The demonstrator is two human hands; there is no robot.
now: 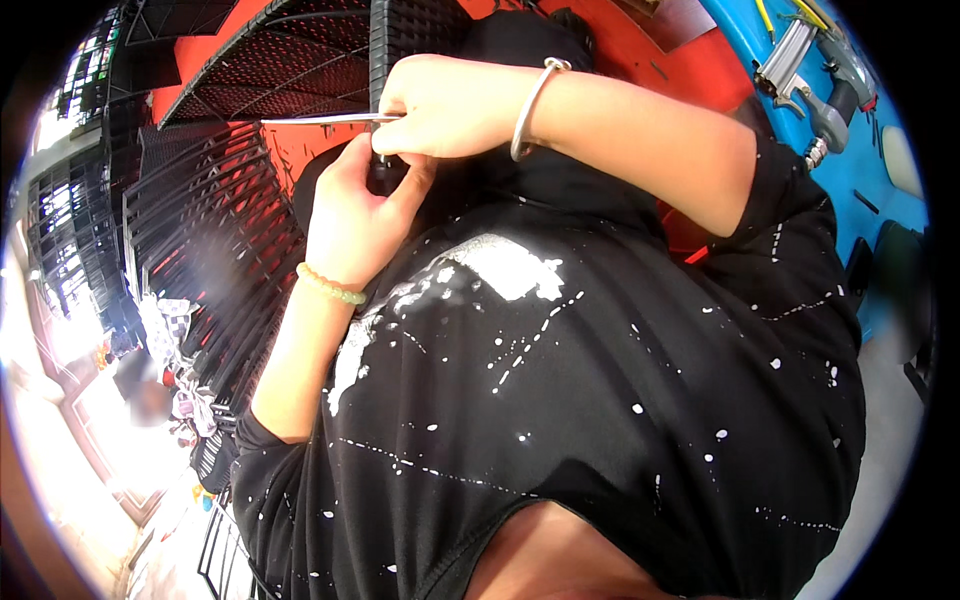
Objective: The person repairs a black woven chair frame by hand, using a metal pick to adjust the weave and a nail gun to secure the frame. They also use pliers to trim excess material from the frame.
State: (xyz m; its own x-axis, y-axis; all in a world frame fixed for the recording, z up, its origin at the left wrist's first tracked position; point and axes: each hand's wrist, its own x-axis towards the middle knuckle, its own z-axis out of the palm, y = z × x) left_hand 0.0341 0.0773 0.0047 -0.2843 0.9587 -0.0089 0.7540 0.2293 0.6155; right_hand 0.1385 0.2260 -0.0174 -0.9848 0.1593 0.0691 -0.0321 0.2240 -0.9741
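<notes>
A thin silver pointed tool juts left from my right hand, whose fingers are curled round its near end. The tool's exact kind is hidden by the grip. Just below, my left hand has its thumb and forefinger bent in against a narrow black part, close to the right fingertips. What those fingers pinch is mostly covered. Both hands work at the lower end of a black woven wicker band. A curved black wicker panel spreads out to the left of it.
Rows of loose black strips fan out left of my left forearm. At the upper right, a blue table bears a grey and silver air tool. Black scraps lie on the red surface beyond my hands.
</notes>
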